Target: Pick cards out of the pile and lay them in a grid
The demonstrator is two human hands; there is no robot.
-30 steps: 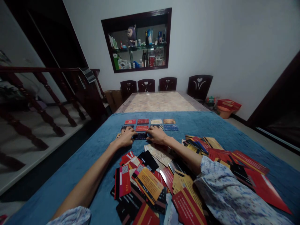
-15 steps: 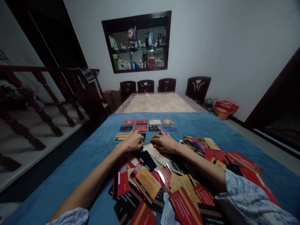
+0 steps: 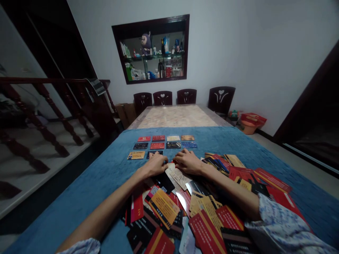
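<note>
In the head view my left hand (image 3: pixel 156 165) hovers low over the far edge of a heap of cards, fingers curled together. What lies in its fingertips, if anything, is hidden. A dark card (image 3: pixel 155 154) lies just beyond it, beside a yellow card (image 3: pixel 136 155). My right hand (image 3: pixel 188 162) is close by on the right, its fingers closed; a sliver of a red card (image 3: pixel 171 162) shows at the fingertips. Below both hands are a cream card (image 3: pixel 180 177), a black card (image 3: pixel 164 182) and an orange card (image 3: pixel 164 208), overlapping others.
Two rows of cards, including a blue card (image 3: pixel 189 145), lie beyond my hands on the blue cloth (image 3: pixel 111 169). More loose cards spread right, among them a red card (image 3: pixel 272 180). Chairs (image 3: pixel 221 100) stand around the table's bare far part (image 3: pixel 180 115).
My left hand has moved right and nearer, toward the right hand, uncovering the dark card in the third row. My right hand stays almost in place. The view has shifted slightly.
</note>
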